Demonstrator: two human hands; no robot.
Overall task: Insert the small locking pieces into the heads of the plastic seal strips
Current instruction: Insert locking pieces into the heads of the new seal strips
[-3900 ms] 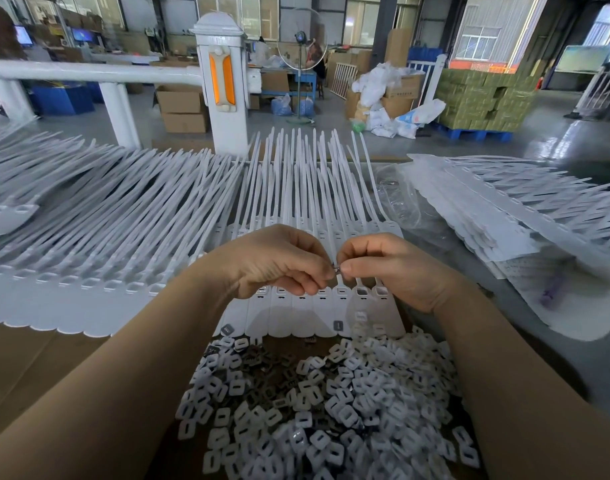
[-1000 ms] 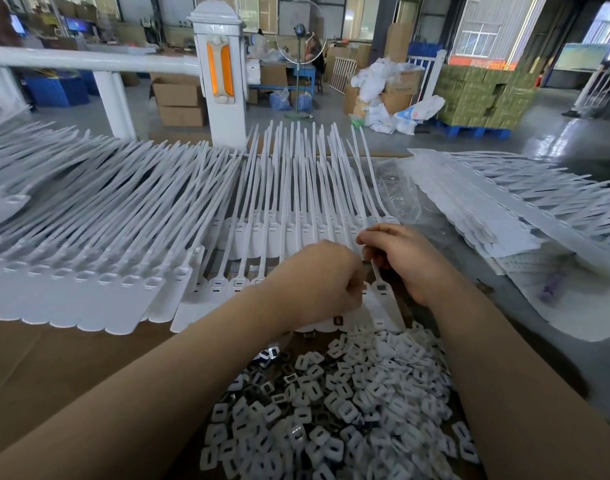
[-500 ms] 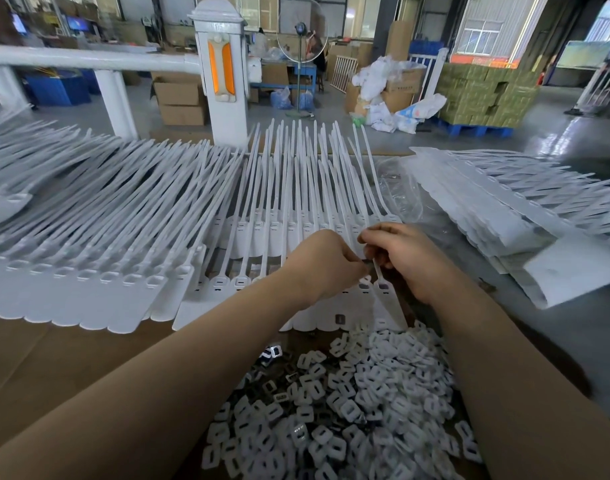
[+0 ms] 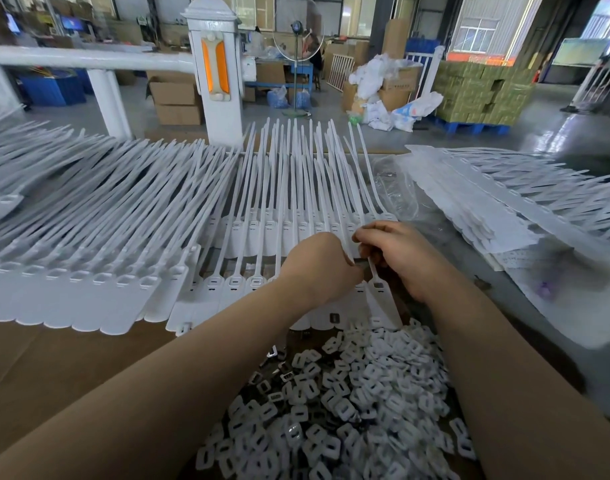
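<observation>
Head view looks down on a worktop covered in brown cardboard, with a warehouse floor, a white post carrying an orange reflector, stacked cardboard boxes and a pallet of green cartons beyond it. Across most of the worktop lie white plastic seal strips in overlapping rows, their thin tails fanned away from the person and their flat tabbed heads toward the near edge. A second batch of strips lies on the right, partly on clear plastic wrap. Near the bottom edge sits a heap of small locking pieces (mostly white square frames, with some darker metal ones on its left side), just beside the heads of the nearest row.

Both forearms reach in over that heap to the middle row. The left hand shows its back to the camera with the fingers curled under, so I cannot tell what, if anything, its grip has hold of. The right hand has its fingers curled, and the thumb and fingertips pinch the tail of a single strip whose head lies below the two hands, at the right end of the row. The two hands nearly touch at the fingertips, right over that strip. A dark insert shows in the slot of its head. One loose piece lies on a tab in the same row.
</observation>
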